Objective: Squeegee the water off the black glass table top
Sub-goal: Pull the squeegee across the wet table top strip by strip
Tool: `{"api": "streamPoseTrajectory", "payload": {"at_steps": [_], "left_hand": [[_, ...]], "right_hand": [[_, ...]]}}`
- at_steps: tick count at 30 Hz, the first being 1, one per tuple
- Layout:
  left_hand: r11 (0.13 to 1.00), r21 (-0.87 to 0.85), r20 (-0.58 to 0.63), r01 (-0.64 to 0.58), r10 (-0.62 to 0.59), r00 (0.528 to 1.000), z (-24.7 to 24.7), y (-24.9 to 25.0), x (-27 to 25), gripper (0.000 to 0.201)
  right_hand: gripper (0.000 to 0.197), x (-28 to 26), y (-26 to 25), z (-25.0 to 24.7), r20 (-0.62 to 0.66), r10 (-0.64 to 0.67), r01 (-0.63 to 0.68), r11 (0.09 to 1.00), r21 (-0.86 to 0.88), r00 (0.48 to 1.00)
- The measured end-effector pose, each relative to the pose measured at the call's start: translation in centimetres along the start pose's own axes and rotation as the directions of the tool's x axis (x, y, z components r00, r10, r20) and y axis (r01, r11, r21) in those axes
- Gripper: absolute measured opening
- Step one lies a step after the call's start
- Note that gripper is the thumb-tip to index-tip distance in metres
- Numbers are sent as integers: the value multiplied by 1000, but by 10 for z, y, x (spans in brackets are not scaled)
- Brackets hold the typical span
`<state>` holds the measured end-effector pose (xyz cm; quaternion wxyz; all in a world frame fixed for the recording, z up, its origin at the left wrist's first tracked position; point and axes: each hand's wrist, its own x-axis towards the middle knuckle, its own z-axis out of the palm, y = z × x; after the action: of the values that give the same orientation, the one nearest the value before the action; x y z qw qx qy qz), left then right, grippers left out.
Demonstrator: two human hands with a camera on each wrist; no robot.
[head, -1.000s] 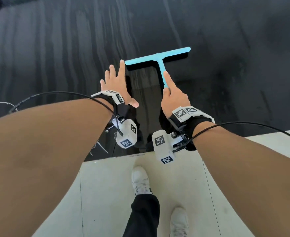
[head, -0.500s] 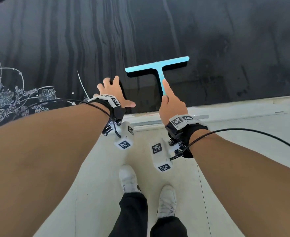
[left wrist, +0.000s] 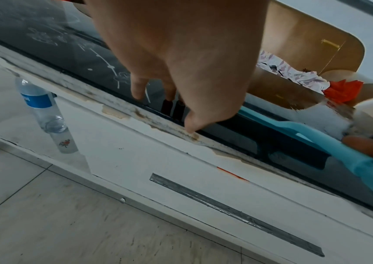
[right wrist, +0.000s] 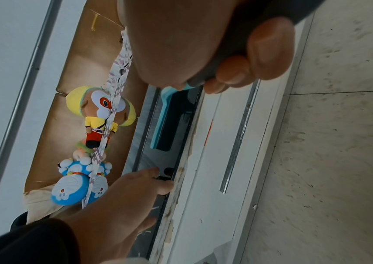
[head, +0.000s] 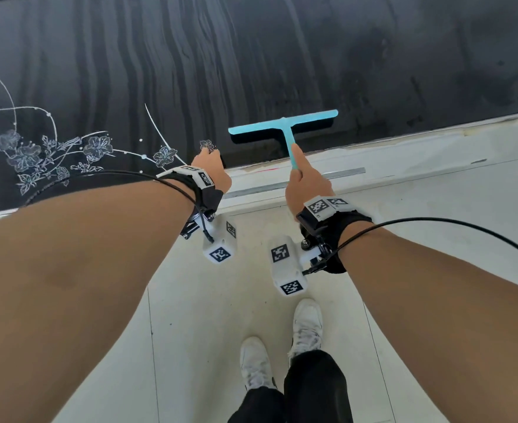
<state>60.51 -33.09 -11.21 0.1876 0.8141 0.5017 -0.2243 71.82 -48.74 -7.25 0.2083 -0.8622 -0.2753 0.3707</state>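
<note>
The black glass table top (head: 282, 50) carries wet streaks running toward me. A light-blue T-shaped squeegee (head: 283, 123) lies blade-down on the glass close to its near edge. My right hand (head: 305, 184) grips its handle, fingers curled round it in the right wrist view (right wrist: 237, 71), index finger laid along the handle. The blade (right wrist: 169, 117) sits a little inside the glass edge. My left hand (head: 210, 166) is left of the squeegee, and its straight fingertips (left wrist: 189, 126) touch the rim of the glass (left wrist: 67, 46).
A white flower pattern (head: 38, 151) marks the glass at left. Below the glass is a white drawer front with a metal handle strip (left wrist: 235, 214). A plastic water bottle (left wrist: 41, 109) stands low at left. A tan sofa with plush toys (right wrist: 104, 114) lies beyond. My shoes (head: 306, 328) are on pale tiles.
The right hand has pulled the squeegee back from mid-table to the near edge. The left hand has slid back with it to the rim. I have stepped back.
</note>
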Motion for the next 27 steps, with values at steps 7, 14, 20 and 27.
{"api": "streamPoseTrajectory", "payload": {"at_steps": [7, 14, 20, 27], "left_hand": [[998, 53, 132, -20, 13, 991, -1, -4, -26, 19], [998, 47, 120, -53, 47, 992, -25, 7, -62, 30], [994, 78, 163, -79, 65, 985, -50, 20, -86, 47], [992, 56, 187, -115, 102, 977, -77, 48, -97, 49]], "right_hand": [[54, -39, -2, -8, 52, 30, -31, 999, 25, 998], [61, -61, -3, -41, 182, 59, -54, 998, -29, 982], [70, -80, 3, -75, 291, 82, -13, 973, -229, 953], [57, -85, -5, -117, 224, -66, 169, 860, -481, 972]]}}
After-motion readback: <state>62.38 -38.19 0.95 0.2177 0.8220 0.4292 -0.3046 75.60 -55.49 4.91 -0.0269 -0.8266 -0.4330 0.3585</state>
